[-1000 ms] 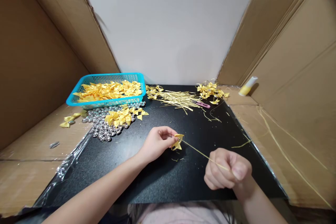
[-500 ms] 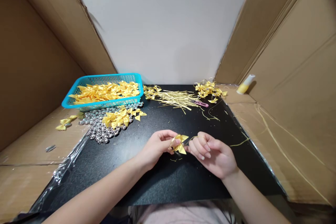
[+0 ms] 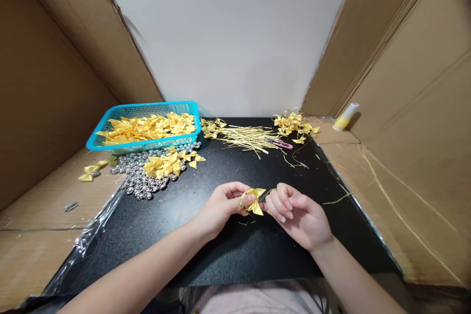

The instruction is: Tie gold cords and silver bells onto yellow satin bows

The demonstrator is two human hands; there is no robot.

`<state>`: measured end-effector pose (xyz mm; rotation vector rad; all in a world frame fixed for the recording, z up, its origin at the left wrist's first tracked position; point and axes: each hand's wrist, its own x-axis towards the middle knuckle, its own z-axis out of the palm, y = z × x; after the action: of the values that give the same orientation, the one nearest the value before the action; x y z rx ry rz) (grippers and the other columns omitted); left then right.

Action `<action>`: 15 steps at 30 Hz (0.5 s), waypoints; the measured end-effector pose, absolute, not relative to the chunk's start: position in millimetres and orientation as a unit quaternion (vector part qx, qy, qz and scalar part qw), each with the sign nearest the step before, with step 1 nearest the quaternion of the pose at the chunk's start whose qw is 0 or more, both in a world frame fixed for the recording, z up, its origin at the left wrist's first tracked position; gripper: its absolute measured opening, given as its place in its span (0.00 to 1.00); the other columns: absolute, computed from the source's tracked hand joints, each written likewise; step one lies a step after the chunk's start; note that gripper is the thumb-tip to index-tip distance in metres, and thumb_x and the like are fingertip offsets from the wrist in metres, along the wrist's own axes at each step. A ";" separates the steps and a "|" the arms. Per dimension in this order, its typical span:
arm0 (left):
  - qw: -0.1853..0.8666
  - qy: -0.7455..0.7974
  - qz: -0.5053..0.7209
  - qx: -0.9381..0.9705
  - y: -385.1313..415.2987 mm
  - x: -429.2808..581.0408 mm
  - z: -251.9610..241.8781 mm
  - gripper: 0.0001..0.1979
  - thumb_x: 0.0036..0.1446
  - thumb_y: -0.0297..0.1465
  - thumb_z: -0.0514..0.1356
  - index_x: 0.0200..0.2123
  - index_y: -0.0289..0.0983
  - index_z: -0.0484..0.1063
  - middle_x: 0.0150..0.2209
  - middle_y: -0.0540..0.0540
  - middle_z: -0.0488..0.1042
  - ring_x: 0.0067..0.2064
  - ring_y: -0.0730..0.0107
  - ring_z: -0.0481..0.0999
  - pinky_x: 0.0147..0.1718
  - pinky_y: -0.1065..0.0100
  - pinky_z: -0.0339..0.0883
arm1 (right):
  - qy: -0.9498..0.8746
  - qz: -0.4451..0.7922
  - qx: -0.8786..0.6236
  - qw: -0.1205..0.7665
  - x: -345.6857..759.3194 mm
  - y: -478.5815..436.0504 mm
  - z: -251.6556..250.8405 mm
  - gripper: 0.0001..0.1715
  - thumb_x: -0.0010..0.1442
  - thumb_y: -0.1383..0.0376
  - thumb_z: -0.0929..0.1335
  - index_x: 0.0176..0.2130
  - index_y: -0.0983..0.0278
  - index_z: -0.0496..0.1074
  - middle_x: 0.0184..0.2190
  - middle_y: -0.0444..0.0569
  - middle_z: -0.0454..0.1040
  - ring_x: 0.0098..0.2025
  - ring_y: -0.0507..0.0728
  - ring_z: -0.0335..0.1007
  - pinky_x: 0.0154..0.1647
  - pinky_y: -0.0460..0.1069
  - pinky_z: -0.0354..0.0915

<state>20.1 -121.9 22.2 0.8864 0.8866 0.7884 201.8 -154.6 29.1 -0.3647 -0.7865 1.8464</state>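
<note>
Between thumb and fingers my left hand pinches a yellow ribbon bow above the near middle of the black tabletop. A loop of thin gold cord curves around by the left thumb. Just right of the bow, my right hand is closed with its fingers curled. The gold cord's end runs from the bow to those fingers, which grip it; the exact pinch point is partly hidden. Small cord snippets lie on the tabletop below the bow.
A blue basket of yellow bows stands back left. Silver beads and loose bows lie before it. Cut gold cords, a pink-handled cutter, finished-looking bows and a yellow-white cone sit toward the back.
Both hands stay nearly in place. The bow has turned and shifted very slightly right in my left fingers.
</note>
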 end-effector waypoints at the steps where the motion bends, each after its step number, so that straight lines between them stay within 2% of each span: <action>1: 0.738 0.404 0.360 0.404 -121.8 20.2 21.8 0.17 0.39 0.37 0.74 0.27 0.32 0.75 0.23 0.49 0.77 0.24 0.78 0.71 0.23 0.77 0.62 | -0.332 0.770 -0.151 0.523 201.6 -154.5 28.9 0.12 0.53 0.66 0.67 0.21 0.63 0.62 0.16 0.40 0.54 0.22 0.51 0.48 0.31 0.48 0.54; 4: 0.731 0.403 0.368 0.411 -121.8 21.1 21.3 0.16 0.39 0.36 0.74 0.27 0.33 0.75 0.23 0.50 0.76 0.24 0.78 0.70 0.23 0.77 0.62 | -0.328 0.778 -0.135 0.519 201.0 -154.2 28.7 0.12 0.52 0.66 0.67 0.21 0.63 0.61 0.16 0.40 0.54 0.21 0.51 0.48 0.28 0.48 0.51; 9: 0.708 0.409 0.373 0.439 -123.5 23.4 23.5 0.17 0.39 0.38 0.74 0.26 0.33 0.75 0.22 0.50 0.76 0.24 0.76 0.71 0.23 0.75 0.62 | -0.314 0.786 -0.134 0.515 201.1 -154.5 27.6 0.13 0.53 0.64 0.68 0.21 0.63 0.62 0.16 0.39 0.54 0.21 0.51 0.48 0.38 0.51 0.58; 15: 0.689 0.417 0.371 0.463 -126.4 25.2 26.4 0.18 0.39 0.39 0.74 0.27 0.32 0.75 0.23 0.48 0.78 0.23 0.77 0.71 0.24 0.75 0.63 | -0.294 0.797 -0.122 0.514 202.3 -153.8 25.7 0.11 0.53 0.65 0.67 0.22 0.63 0.64 0.17 0.39 0.55 0.21 0.50 0.48 0.39 0.50 0.59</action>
<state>25.2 -126.4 26.4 1.0345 0.9316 0.8291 202.3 -153.8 25.7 -0.2939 -0.7070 1.9157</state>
